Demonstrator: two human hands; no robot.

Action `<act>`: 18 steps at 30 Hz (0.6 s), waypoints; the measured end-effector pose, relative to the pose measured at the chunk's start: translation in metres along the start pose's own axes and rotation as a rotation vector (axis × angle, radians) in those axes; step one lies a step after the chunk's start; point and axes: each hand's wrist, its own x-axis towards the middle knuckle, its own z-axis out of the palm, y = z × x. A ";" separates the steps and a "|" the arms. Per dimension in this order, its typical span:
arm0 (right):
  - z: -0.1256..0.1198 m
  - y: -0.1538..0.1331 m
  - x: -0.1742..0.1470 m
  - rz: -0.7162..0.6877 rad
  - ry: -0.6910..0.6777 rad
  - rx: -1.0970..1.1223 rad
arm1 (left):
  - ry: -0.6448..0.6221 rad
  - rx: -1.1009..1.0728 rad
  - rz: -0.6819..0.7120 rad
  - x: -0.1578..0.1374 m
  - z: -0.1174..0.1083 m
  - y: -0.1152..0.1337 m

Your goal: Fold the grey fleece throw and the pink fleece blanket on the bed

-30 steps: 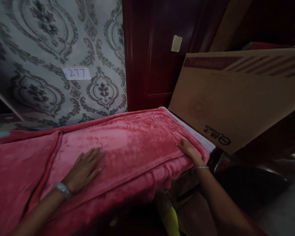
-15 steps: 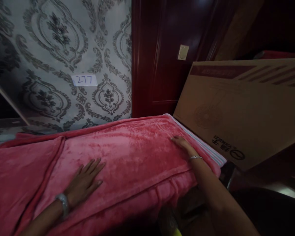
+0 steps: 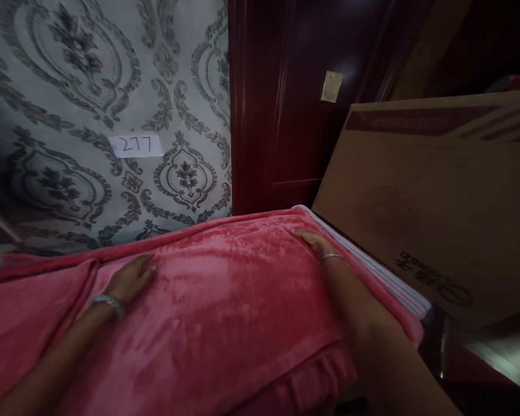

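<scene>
A plush pinkish-red blanket (image 3: 225, 300) lies folded in a long rectangle, with a raised fold edge crossing it on the left. My left hand (image 3: 132, 280) rests on the blanket's far left part, palm down, its fingers partly tucked from sight. Near the right end, my right hand (image 3: 312, 241) lies on the plush with fingers stretched toward the left. Neither hand grips the cloth. Faint hand-shaped marks show in the pile below my left hand. Along the right end, striped white, pink and grey fabric (image 3: 368, 263) shows from under the blanket.
A large cardboard box (image 3: 437, 202) leans at the right, close to the blanket's end. Behind stand a patterned wallpapered wall (image 3: 186, 104) with a paper label (image 3: 136, 145) reading 277, and a dark red wooden panel (image 3: 277, 138) with a switch plate (image 3: 331, 86).
My left hand has slid across the blanket toward the wall, leaving marks in the pile. My right hand has shifted slightly farther along the right end. The camera view has moved a little.
</scene>
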 end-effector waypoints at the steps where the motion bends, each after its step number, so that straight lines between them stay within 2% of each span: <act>1: 0.001 -0.001 0.005 0.074 -0.068 0.042 | -0.005 0.009 -0.021 0.007 0.002 -0.003; 3: 0.005 -0.003 0.016 0.143 -0.105 0.064 | -0.039 0.037 -0.066 0.015 0.007 -0.006; 5: 0.011 -0.004 0.031 0.127 -0.062 0.049 | -0.075 0.061 -0.102 0.019 0.013 -0.005; 12: 0.037 0.017 0.077 -0.071 0.351 -0.104 | -0.090 0.193 -0.103 0.012 0.038 0.004; 15: 0.043 0.031 0.085 -0.095 0.452 -0.179 | -0.087 0.201 -0.079 0.013 0.042 0.001; 18: 0.045 0.040 0.090 -0.106 0.471 -0.247 | -0.092 0.198 -0.097 0.014 0.042 -0.001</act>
